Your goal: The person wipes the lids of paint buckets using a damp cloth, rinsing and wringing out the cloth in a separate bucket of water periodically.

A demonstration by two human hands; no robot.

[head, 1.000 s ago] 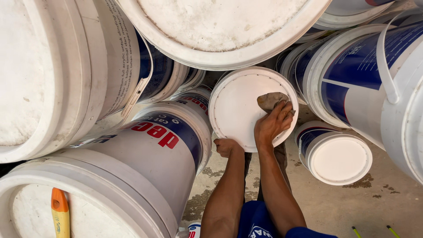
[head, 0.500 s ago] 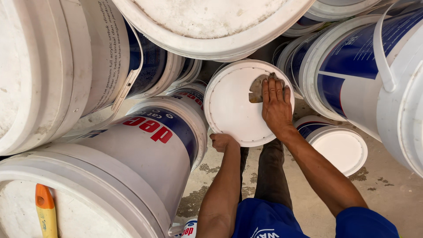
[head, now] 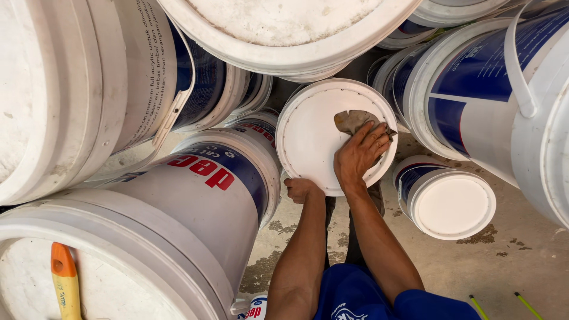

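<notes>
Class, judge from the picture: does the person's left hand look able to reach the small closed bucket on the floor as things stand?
Probably not directly: the left hand grips the white lid's edge, and the right forearm lies between it and the small bucket.

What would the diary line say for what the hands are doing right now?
right hand: presses grey-brown rag on round white plastic lid | left hand: grips lid's lower rim | lid: held up, tilted

Right hand (head: 357,159), rag (head: 354,120) on lid (head: 314,142)

Stained concrete floor (head: 510,261) carries small white-lidded pail (head: 453,204), large paint buckets (head: 195,201) around.
</notes>
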